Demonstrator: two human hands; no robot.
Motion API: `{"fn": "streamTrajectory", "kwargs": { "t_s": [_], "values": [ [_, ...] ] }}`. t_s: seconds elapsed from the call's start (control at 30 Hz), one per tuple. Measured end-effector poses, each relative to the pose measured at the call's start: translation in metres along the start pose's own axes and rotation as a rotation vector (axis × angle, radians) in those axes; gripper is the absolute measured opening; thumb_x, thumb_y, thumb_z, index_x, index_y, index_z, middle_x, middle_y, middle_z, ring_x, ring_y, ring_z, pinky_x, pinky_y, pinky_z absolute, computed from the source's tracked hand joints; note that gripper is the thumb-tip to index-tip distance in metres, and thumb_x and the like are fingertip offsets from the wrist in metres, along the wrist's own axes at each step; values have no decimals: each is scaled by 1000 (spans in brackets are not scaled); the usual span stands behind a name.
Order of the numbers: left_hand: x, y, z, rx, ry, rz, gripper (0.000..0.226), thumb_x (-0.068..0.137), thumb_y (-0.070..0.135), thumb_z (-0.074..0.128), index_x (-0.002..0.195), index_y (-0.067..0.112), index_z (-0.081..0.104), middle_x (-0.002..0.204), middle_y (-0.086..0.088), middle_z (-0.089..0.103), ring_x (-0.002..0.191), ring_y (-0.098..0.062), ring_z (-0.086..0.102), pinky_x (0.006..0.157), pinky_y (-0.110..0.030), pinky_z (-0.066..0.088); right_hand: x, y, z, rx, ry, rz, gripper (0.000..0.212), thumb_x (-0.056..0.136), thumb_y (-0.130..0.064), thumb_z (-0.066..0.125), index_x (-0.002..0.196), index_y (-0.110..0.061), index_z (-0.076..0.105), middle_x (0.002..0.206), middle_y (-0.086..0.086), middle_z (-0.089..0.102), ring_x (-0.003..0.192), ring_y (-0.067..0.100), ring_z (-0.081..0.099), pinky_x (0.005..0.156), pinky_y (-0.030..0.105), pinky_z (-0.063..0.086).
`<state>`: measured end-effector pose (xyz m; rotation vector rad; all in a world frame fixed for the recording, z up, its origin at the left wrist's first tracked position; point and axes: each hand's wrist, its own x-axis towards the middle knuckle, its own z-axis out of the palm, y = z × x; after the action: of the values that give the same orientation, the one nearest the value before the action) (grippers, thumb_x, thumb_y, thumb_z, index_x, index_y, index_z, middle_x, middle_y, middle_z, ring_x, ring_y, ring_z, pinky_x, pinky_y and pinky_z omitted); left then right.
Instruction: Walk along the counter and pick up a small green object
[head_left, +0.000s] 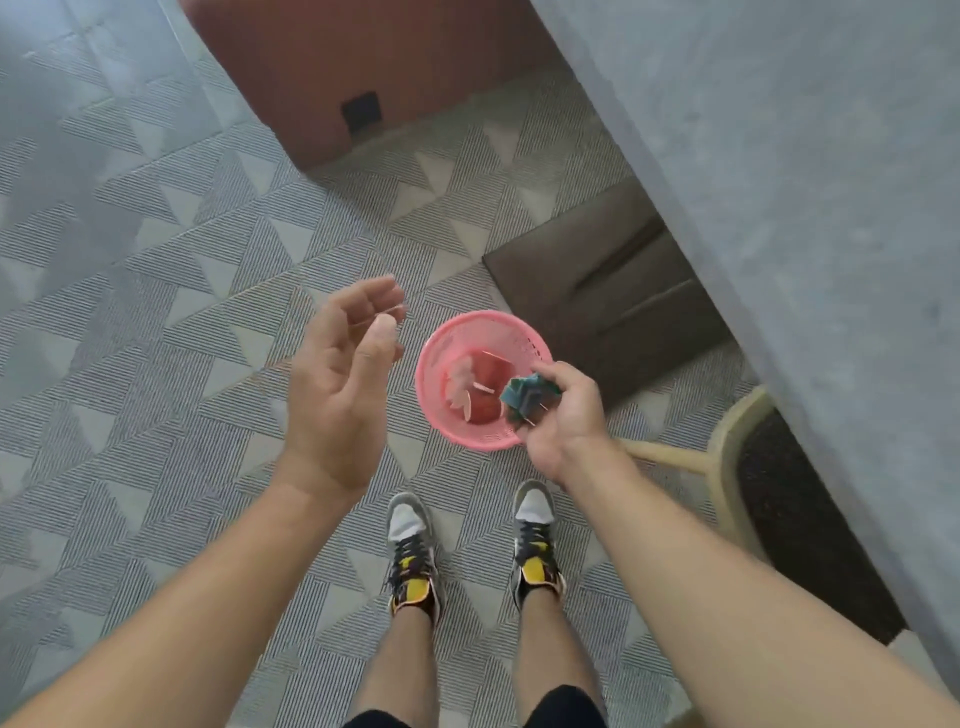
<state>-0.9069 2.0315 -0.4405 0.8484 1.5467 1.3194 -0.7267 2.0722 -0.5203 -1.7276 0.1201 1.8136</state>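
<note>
With the right hand pinching the crumpled teal scrap over the pink basket at its four o'clock rim, left hand loosely spread, release is best made squarely above centre.

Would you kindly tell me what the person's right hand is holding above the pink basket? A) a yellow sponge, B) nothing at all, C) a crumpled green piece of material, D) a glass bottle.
C: the right hand has its fingers curled round a crumpled green piece of material over the rim of the pink basket, while the left hand is open and holds nothing that can be made out.
</note>
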Motion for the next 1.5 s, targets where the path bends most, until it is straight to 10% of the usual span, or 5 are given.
{"fn": "streamTrajectory", "kwargs": {
  "t_s": [0.4, 0.7, 1.13, 1.5],
  "values": [
    [18, -169, 17, 42, -5, -75, 24, 97, 36, 55, 119, 31, 63, 120, 8, 70, 114, -14, 68, 94, -32, 57, 135, 58, -21, -59, 53, 1, 6, 98, -22, 66, 99, -16, 67, 91, 7, 70, 80, 22, 66, 65, 34, 53],
    [9, -158, 11, 68, -2, -56, 30, 93, 45, 55, 119, 34, 64, 121, 9, 72, 119, -17, 68, 102, -44, 57, 130, 59, -25, -58, -86, 32, 67, 106, -52, 50, 156, -8, 41, 148, 16, 56, 135, 34, 58, 110, 46, 46],
    [13, -143, 3, 99, -11, -66, 30, 93, 48, 54, 119, 38, 64, 121, 13, 72, 119, -12, 68, 104, -45, 57, 114, 55, -18, -151, -60, -121, 46, 105, -49, 54, 144, -24, 55, 131, 10, 63, 118, 27, 65, 93, 54, 58],
    [22, -43, 8, 84, -44, 26, 33, 94, 46, 51, 124, 36, 61, 129, 8, 68, 126, -17, 65, 110, -53, 51, -10, -2, 18, -322, -183, -646, 26, 100, -42, 57, 117, -28, 72, 120, 10, 74, 112, 25, 71, 91, 43, 60]
  ]
}}
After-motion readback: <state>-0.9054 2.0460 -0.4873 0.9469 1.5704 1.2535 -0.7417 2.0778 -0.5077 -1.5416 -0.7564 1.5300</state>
